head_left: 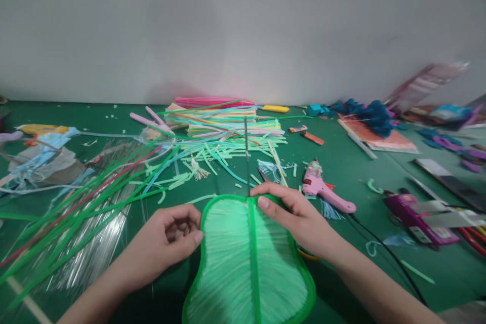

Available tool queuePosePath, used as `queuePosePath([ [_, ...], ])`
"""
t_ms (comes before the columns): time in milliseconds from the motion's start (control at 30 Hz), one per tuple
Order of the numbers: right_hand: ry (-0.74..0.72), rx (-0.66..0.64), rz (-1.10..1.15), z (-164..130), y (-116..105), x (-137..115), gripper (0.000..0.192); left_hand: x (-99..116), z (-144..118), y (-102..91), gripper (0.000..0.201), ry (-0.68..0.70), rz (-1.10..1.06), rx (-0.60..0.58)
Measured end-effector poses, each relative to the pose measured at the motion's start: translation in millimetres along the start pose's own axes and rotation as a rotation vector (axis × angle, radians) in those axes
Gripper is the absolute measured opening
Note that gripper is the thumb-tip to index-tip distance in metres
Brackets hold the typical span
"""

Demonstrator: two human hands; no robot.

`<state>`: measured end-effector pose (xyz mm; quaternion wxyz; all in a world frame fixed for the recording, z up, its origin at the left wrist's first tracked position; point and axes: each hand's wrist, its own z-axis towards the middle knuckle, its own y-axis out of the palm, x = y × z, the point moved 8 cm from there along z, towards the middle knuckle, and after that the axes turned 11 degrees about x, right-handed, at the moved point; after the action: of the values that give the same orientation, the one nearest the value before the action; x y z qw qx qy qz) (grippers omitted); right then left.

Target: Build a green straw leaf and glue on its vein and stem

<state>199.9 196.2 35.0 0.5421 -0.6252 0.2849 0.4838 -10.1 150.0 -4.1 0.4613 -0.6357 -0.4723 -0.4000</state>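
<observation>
A large green leaf-shaped piece [228, 258] with a darker green fuzzy rim and midrib fills the lower middle of the view. From its top end a thin dark stem [246, 157] points away from me. My left hand [170, 238] pinches the left rim between thumb and curled fingers. My right hand [292, 212] grips the top right edge beside the stem, thumb on the upper face and index finger across the stem's base. The fingers under the piece are hidden, and its lower end runs out of the frame.
Bundles of coloured pipe cleaners [224, 121] lie at the back. Loose green strips and thin clear rods [110, 223] spread over the left. On the right are a pink glue gun [326, 187] with a cord, a purple device [421, 220] and dark blue fuzzy pieces [375, 116]. A wall rises behind.
</observation>
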Motion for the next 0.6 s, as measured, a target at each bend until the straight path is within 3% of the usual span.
queuePosePath([
  [133, -0.003, -0.047, 0.030, 10, -1, -3, 0.028, -4, -3, 3.8, 0.042, -0.043, -0.137, -0.088],
  [233, -0.035, -0.176, 0.054, 28, 9, -13, 0.029, -9, -7, 10.8, 0.068, -0.132, -0.279, -0.148],
  [300, -0.086, -0.319, 0.054, 39, 26, -24, 0.027, -16, -9, 12.4, 0.074, -0.215, -0.318, -0.095],
  [367, -0.171, -0.426, 0.025, 45, 40, -38, 0.026, -22, -10, 11.4, 0.064, -0.284, -0.308, -0.001],
  [400, -0.213, -0.417, -0.005, 47, 41, -44, 0.027, -24, -10, 10.6, 0.057, -0.307, -0.303, 0.042],
  [467, -0.256, -0.253, -0.129, 51, 26, -49, 0.032, -26, -9, 6.5, 0.048, -0.337, -0.323, 0.131],
  [533, -0.212, 0.004, -0.349, 48, -7, -40, 0.035, -25, -5, 0.7, 0.047, -0.329, -0.381, 0.197],
  [600, -0.100, 0.102, -0.593, 33, -38, -15, 0.034, -21, -1, -7.8, 0.046, -0.294, -0.461, 0.261],
])
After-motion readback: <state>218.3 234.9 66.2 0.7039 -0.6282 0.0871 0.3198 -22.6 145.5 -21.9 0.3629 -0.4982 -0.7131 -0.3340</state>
